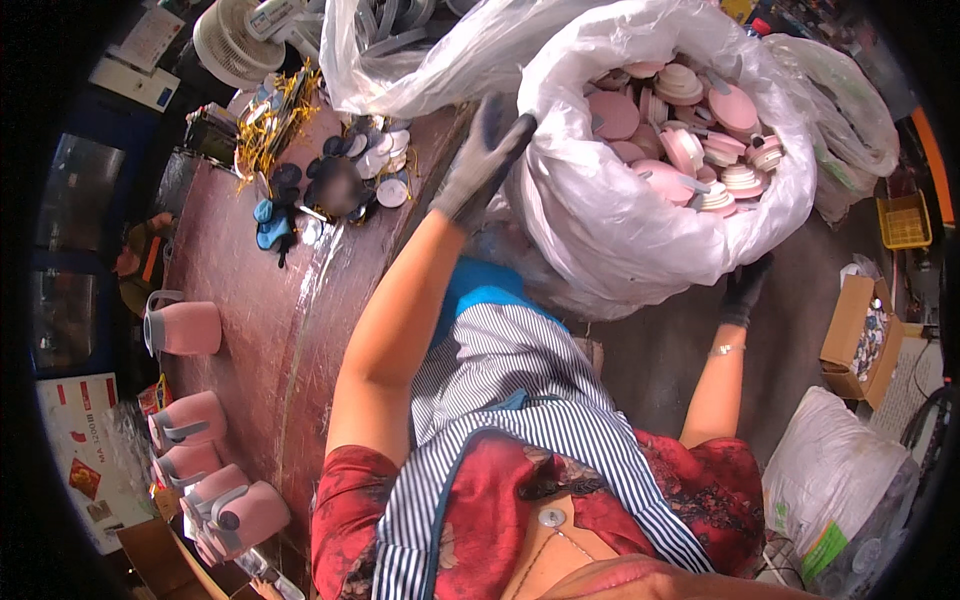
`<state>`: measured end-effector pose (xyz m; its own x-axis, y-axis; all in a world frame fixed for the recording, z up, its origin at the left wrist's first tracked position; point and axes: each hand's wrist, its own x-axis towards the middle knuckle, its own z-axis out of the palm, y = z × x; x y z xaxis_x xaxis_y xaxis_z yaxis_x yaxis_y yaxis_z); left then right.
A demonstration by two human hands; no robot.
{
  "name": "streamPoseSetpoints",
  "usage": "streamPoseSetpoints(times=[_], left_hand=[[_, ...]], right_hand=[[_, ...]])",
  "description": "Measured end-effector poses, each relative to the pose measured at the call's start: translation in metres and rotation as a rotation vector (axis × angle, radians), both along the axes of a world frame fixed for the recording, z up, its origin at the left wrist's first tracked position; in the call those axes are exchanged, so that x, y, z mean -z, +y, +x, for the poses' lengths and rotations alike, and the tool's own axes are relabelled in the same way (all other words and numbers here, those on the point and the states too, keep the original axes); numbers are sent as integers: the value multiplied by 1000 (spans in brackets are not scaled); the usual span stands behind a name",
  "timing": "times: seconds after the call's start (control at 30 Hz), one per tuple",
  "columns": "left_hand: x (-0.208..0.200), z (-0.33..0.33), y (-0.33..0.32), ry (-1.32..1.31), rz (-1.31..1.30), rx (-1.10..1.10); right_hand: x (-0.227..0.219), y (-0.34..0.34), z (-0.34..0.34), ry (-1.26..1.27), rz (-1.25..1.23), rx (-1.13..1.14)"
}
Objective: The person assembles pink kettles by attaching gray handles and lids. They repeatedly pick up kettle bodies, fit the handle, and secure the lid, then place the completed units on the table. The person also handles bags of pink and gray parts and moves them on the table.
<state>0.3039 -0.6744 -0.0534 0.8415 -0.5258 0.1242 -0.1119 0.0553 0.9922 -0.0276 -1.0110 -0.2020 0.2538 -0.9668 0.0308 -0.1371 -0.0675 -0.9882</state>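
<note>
Two gloved hands flank the white plastic sack (600,250): from here I see the left hand (483,165) with thumb spread from its fingers at the sack's left rim, while the right hand (745,288) is partly hidden by the sack's lower right side, so I cannot tell its grip. Pink and white lids (685,150) heap inside. Pink jugs (190,418) line the tabletop's (260,330) left edge; black and white discs (375,165) and yellow ties (258,145) crowd its far end. Beyond stands a fan (228,48).
</note>
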Motion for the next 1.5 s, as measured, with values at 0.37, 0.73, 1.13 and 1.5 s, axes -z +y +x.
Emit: streamPoseSetpoints(times=[0.37,0.73,1.13,1.5], left_hand=[[119,43,-33,-135,495,-10],[130,-17,-52,217,-217,-347],[120,-47,-69,117,-143,-286],[148,-74,-117,113,-75,-235]], right_hand=[[47,-25,57,33,237,-196],[43,-66,79,91,175,-245],[24,-119,90,134,93,-228],[27,-174,96,149,111,-195]])
